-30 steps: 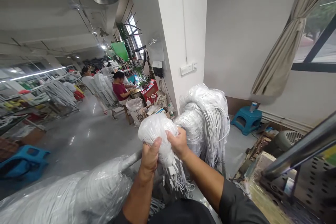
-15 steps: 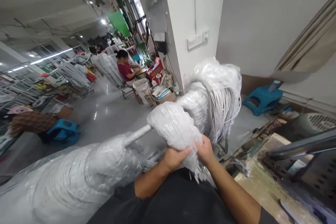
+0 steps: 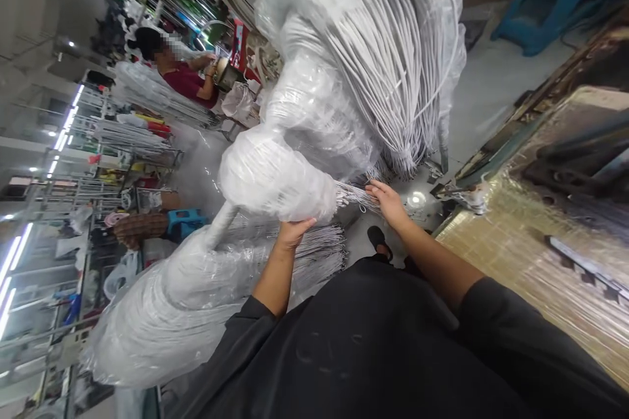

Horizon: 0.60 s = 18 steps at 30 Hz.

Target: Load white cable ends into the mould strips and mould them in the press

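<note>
The cable bundle (image 3: 270,173) sits between left heap (image 3: 162,308) and far heap (image 3: 393,65); bench (image 3: 521,229) right, stool (image 3: 560,3) beyond.

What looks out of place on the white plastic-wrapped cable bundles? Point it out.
One thin whitish strand bows outward from the large bundle of whitish cables, unlike its close-hanging neighbours; a small loop juts from the thin cables by the right bare hand.

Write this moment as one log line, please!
left hand: thumb on wrapped bundle, fingers hidden | right hand: at bundle's loose cords, grip unclear | nearby: larger cord bundle, partly plastic-covered
</note>
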Tool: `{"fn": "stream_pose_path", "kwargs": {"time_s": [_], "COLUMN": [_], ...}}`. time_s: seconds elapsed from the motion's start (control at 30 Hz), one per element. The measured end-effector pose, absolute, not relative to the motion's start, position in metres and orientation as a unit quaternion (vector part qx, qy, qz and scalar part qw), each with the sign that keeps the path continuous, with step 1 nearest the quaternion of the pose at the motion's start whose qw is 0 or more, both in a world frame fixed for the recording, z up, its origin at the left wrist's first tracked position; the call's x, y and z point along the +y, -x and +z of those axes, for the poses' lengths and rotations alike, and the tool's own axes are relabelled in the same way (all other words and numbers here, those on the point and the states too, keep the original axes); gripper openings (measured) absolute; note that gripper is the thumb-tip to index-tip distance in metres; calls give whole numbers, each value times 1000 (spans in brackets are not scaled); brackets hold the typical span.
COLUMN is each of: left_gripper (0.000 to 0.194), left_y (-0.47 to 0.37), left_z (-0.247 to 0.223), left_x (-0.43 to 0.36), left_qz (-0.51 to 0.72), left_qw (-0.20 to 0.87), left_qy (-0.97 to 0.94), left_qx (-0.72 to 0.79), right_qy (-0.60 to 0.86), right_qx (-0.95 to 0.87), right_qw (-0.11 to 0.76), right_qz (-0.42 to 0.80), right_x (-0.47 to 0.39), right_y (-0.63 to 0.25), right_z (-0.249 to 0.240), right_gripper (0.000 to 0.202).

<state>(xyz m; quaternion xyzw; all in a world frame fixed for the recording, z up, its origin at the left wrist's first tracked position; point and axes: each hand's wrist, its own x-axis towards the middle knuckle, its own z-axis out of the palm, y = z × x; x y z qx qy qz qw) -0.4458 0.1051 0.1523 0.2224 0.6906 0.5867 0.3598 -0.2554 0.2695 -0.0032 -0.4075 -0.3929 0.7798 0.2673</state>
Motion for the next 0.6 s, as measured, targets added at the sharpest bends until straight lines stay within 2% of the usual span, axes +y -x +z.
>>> {"fn": "stream_pose_path", "kwargs": {"time_s": [0.13, 0.37, 0.6], "left_gripper": [91, 85, 95], "left_y": [433, 398, 376], "left_z": [108, 3, -90], "left_x": [82, 92, 143], "left_qz": [565, 463, 425], "left_qw": [331, 394, 375], "left_qy": [-240, -75, -28], "left_qx": [716, 791, 823], "right_qy": [458, 436, 511], "right_qx": [-395, -432, -423], "right_qw": [244, 124, 60], "right_qz": [759, 780, 746], "right_x": [240, 133, 60], "right_y": [215, 142, 104], "right_z": [-36, -50, -75], "right_gripper": [61, 37, 43]}}
